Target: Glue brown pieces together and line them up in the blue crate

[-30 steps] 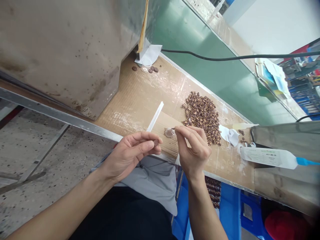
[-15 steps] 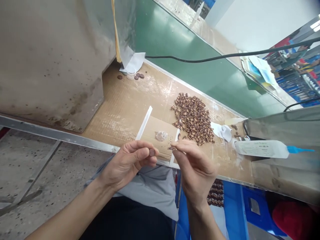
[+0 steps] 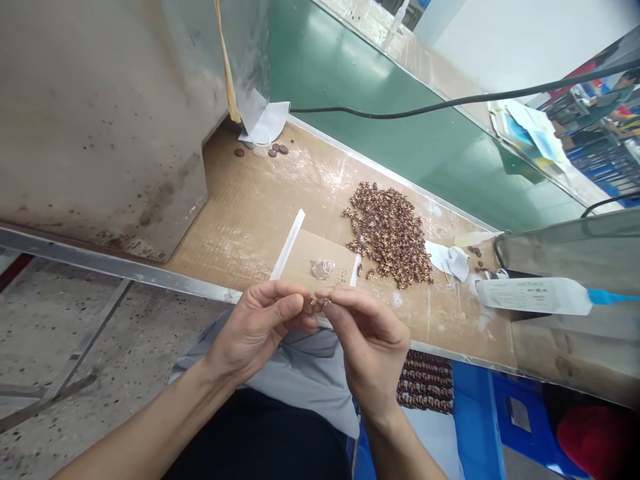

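My left hand [image 3: 260, 330] is closed in a pinch on a small brown disc [image 3: 308, 305], only part of which shows between the fingers. Facing it, my right hand [image 3: 373, 337] pinches a tiny shiny piece [image 3: 321, 302] whose kind I cannot make out. The fingertips of both hands nearly meet, with the piece against or very near the disc. Just beyond them, a small clear round item [image 3: 323, 269] lies on a cardboard sheet [image 3: 315, 247], beside scattered tiny specks. Farther right spreads a heap of small brown-and-gold parts [image 3: 390, 233].
A white squeeze bottle [image 3: 535, 295] with a blue tip lies at the right. Several brown discs [image 3: 280, 149] lie near white paper [image 3: 270, 123] at the back left. Below the table edge, a blue crate [image 3: 475, 400] holds rows of brown parts [image 3: 427, 381]. A black cable [image 3: 380, 116] crosses behind.
My right hand has moved left, bringing its tiny piece up to the disc in my left hand. My left hand has stayed nearly in place. The view has shifted slightly.
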`<state>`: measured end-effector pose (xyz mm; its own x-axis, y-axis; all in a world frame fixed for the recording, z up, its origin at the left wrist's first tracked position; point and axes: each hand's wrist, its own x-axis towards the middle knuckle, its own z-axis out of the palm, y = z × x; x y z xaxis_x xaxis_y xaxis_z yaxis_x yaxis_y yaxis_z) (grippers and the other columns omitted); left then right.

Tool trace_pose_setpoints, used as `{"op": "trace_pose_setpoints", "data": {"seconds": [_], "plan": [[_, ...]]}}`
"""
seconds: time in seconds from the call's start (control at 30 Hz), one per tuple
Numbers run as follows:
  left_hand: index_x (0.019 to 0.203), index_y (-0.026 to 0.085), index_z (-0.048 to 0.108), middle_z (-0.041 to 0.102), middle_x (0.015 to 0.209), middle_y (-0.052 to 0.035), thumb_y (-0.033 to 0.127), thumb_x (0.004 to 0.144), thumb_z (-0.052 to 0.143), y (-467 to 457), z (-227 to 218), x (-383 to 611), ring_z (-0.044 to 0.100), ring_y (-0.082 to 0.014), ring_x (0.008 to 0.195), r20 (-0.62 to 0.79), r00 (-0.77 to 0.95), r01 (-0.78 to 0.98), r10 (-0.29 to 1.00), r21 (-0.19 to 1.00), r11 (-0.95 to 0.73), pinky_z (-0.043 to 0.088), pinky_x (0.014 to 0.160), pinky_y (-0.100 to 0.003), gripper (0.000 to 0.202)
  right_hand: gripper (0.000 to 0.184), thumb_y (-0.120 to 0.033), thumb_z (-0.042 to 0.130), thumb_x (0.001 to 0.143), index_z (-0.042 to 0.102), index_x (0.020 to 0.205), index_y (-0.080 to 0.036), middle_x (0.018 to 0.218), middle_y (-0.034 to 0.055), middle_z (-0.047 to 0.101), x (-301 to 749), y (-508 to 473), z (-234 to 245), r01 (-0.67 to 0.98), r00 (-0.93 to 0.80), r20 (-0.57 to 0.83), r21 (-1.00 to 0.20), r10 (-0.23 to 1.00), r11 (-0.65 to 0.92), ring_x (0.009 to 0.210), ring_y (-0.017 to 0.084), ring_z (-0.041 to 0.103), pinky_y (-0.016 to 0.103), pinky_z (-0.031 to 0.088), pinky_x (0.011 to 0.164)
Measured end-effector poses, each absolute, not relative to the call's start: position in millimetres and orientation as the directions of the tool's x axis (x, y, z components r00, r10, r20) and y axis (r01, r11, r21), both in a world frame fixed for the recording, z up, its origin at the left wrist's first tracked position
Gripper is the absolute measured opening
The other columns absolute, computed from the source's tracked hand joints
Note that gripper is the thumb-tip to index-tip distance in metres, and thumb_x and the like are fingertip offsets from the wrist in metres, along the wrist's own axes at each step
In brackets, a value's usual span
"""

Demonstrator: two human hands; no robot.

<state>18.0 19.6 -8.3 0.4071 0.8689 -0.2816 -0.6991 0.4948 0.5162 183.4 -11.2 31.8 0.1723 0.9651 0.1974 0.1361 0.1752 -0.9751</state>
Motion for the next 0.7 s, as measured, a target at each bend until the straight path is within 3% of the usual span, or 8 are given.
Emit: {"op": "trace_pose_setpoints", "data": {"seconds": [0.23, 0.7], "plan": [[0.095, 0.020, 0.092, 0.089, 0.088, -0.0031, 0.030, 0.087, 0.101, 18.2, -6.8, 17.9, 0.082, -0.0126, 0.072, -0.294, 0.394, -0.713, 0.871, 0.500, 0.492, 0.071, 0.073, -0.019, 0.016, 0.020, -0.015, 0.085, 0.102, 0.087, 0.114, -0.031, 0.110, 0.0019, 0.087, 180.2, -10.7, 30.0, 0.062, 0.196, 0.147, -0.989, 0.969, 0.138, 0.102, 0.020, 0.085, 0.033, 0.071, 0.093], [0.096, 0.019, 0.092, 0.089, 0.087, -0.0031, 0.029, 0.086, 0.102, 17.1, -5.3, 18.2, 0.083, -0.0131, 0.072, -0.305, 0.384, -0.732, 0.871, 0.474, 0.489, 0.071, 0.073, -0.019, 0.017, 0.021, -0.015, 0.086, 0.101, 0.088, 0.113, -0.032, 0.110, 0.0013, 0.087, 178.2, -10.7, 31.6, 0.097, 0.189, 0.166, -0.984, 0.968, 0.150, 0.102, 0.021, 0.085, 0.036, 0.072, 0.096]]}}
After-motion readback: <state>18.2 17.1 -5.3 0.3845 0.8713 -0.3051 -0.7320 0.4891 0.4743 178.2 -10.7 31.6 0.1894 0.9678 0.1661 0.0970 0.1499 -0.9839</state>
